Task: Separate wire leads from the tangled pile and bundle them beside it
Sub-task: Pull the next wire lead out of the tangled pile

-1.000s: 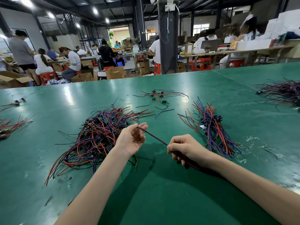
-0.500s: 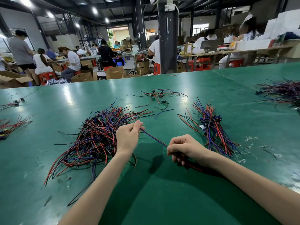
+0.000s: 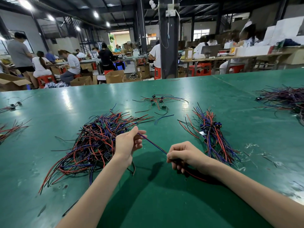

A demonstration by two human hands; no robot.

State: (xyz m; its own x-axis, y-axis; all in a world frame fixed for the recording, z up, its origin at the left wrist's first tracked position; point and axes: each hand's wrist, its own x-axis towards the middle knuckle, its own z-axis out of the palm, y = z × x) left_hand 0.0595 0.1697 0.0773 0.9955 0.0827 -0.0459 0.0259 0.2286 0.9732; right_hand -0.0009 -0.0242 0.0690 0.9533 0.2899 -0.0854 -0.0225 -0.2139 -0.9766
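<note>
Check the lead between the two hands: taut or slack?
Taut. The lead runs straight with no sag, pinched at one end by the left hand and gripped at the other by the right hand.

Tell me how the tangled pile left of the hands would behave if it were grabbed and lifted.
The tangled pile would probably sag and trail, since its thin leads curve loosely across the green table. It would likely come up as one snagged clump, because the strands cross each other and carry small connectors. It looks light, being mostly thin wire.
</note>
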